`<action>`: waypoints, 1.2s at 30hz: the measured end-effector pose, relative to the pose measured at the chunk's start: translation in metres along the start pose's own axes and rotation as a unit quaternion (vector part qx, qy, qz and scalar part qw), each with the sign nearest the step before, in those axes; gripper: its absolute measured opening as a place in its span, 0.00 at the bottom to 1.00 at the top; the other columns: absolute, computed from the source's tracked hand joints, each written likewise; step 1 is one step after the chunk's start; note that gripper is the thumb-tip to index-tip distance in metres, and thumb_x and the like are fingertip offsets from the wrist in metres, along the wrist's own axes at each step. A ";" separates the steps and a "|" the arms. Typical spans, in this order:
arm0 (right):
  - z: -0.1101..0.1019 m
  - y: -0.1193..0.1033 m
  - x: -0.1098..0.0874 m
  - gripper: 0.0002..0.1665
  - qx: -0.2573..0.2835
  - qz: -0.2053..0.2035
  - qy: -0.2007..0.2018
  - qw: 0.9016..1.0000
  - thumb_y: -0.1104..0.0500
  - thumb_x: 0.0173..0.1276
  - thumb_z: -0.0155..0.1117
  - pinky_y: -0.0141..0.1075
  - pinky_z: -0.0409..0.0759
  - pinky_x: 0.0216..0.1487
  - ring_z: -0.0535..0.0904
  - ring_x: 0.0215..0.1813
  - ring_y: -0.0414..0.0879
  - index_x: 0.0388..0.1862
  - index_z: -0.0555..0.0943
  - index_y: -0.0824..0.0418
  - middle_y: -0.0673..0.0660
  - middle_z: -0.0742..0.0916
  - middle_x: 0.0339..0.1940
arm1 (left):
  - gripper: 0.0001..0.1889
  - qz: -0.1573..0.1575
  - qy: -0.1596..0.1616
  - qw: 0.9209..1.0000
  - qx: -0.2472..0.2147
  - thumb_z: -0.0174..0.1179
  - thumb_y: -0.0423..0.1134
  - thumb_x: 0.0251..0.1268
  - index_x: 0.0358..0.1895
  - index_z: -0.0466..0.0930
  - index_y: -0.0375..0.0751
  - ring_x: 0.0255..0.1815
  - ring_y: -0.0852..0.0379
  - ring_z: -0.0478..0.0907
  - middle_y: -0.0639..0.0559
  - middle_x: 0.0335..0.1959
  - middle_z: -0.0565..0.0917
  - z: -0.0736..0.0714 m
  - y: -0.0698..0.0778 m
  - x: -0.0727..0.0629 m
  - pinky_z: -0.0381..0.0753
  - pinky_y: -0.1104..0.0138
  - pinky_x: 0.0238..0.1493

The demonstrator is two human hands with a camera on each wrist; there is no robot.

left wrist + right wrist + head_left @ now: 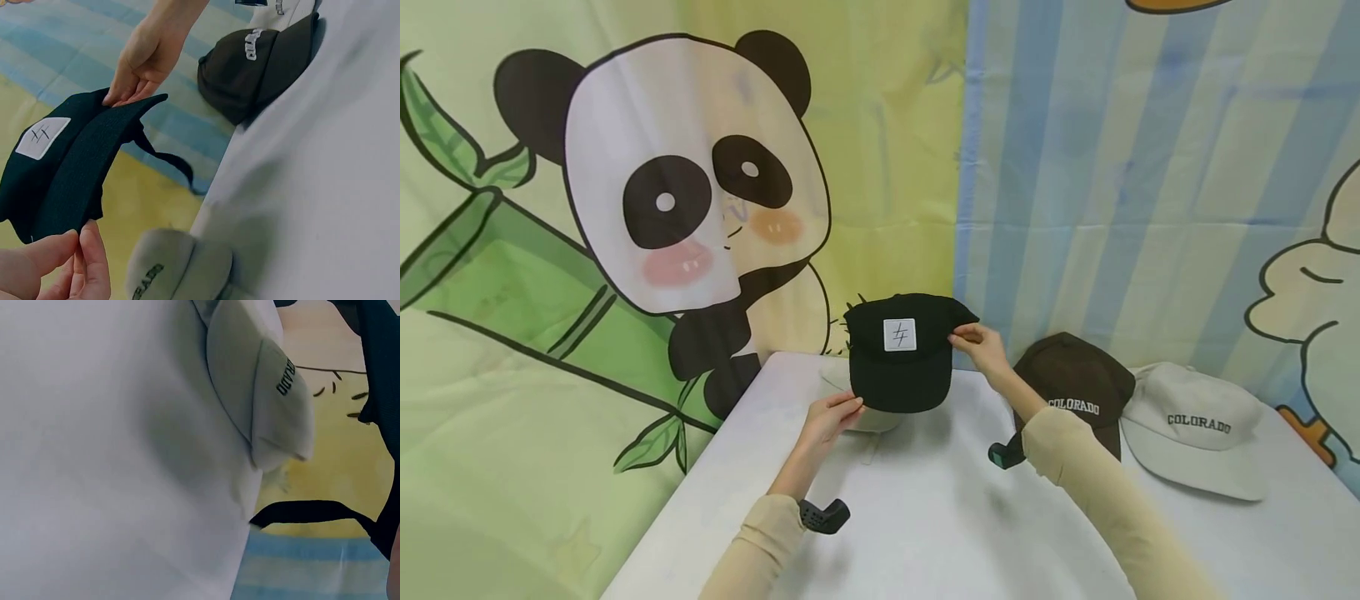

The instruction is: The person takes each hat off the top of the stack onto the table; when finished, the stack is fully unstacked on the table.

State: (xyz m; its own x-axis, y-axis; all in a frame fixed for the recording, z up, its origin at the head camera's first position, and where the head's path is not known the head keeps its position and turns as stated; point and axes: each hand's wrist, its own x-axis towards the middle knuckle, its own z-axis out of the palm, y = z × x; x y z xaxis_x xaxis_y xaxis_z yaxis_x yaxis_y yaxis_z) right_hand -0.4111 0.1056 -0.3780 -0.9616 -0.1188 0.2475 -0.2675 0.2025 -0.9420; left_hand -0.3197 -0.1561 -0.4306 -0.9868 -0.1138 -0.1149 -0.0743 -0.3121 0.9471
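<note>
A black cap (900, 385) with a white square patch (899, 334) on its front is held up above the far part of the table, brim downward. My left hand (820, 427) pinches the brim's lower left corner between thumb and fingers. At the crown's right side, my right hand (987, 352) grips the fabric edge. A loose black strap (169, 164) dangles from the cap in the left wrist view. Behind and below it lies a pale cap (281, 419) with dark lettering, mostly hidden in the head view. Only a sliver of the right hand shows in the right wrist view.
To the right on the white table (940, 533) lie a dark brown cap (1067, 375) and a light grey cap (1198, 425), both lettered COLORADO. Printed curtains with a panda (692, 192) and blue stripes hang behind the table. Each wrist wears a small black device (825, 517).
</note>
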 end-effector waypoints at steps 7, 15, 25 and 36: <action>-0.042 -0.007 -0.013 0.21 -0.019 -0.008 0.018 1.000 0.56 0.60 0.61 0.42 0.71 0.51 0.75 0.39 0.41 0.46 0.74 0.70 0.63 0.80 0.41 | 0.14 0.003 -0.036 0.999 0.004 0.55 0.22 0.55 0.45 0.70 0.18 0.30 0.58 0.79 0.45 0.30 0.77 0.037 -0.006 0.002 0.79 0.70 0.38; -0.077 -0.001 -0.026 0.24 -0.058 -0.009 0.037 0.998 0.52 0.60 0.60 0.45 0.70 0.53 0.74 0.38 0.38 0.48 0.73 0.68 0.61 0.79 0.42 | 0.14 -0.022 -0.052 0.998 0.013 0.57 0.24 0.54 0.44 0.72 0.22 0.32 0.56 0.79 0.44 0.32 0.77 0.068 -0.019 0.007 0.77 0.64 0.45; -0.091 0.030 -0.039 0.22 -0.079 0.011 0.042 0.996 0.55 0.61 0.59 0.45 0.70 0.53 0.76 0.37 0.38 0.48 0.73 0.70 0.66 0.79 0.43 | 0.13 -0.018 -0.089 0.995 0.027 0.54 0.20 0.54 0.44 0.70 0.16 0.29 0.57 0.79 0.43 0.28 0.79 0.078 -0.036 0.001 0.78 0.64 0.43; -0.075 0.065 -0.043 0.19 -0.097 0.053 0.052 0.992 0.58 0.61 0.60 0.40 0.74 0.46 0.77 0.40 0.45 0.45 0.74 0.71 0.63 0.82 0.40 | 0.16 -0.005 -0.068 0.997 0.029 0.62 0.21 0.47 0.41 0.72 0.20 0.32 0.44 0.80 0.32 0.34 0.76 0.034 -0.172 0.116 0.81 0.61 0.36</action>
State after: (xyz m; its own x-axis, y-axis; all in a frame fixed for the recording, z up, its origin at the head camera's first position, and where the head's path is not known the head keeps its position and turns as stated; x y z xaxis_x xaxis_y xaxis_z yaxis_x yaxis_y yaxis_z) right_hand -0.3914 0.1967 -0.4332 -0.9835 0.0115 0.1805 -0.1615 0.3936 -0.9050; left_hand -0.4263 -0.0837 -0.5969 -0.9960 0.0201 -0.0872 -0.0895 -0.2571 0.9622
